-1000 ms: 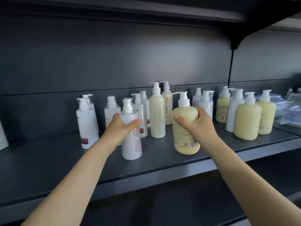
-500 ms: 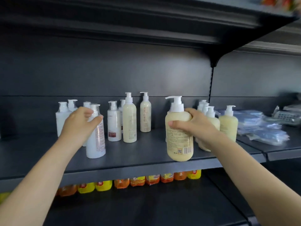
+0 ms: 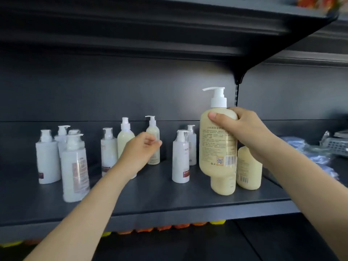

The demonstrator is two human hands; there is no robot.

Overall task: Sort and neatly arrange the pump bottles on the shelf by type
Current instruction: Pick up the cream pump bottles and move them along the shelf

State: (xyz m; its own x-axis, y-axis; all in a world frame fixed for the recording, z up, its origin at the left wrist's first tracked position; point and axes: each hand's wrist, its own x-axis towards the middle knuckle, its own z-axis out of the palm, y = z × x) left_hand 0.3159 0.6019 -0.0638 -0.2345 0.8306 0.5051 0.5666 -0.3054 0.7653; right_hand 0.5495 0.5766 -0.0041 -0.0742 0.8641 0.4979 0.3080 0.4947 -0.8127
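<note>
Cream pump bottle (image 3: 218,140) is hanging upright above the shelf (image 3: 150,200), long axis vertical, nozzle pointing left; the right hand (image 3: 246,132) is wrapping its grip round the shoulder from the right. Two matching cream bottles (image 3: 248,168) are standing just below and right of it, so the set-down is probably lying downward. The left hand (image 3: 139,153), loosely curled and empty, is hovering mid-shelf by the slim cream bottles (image 3: 125,140).
</note>
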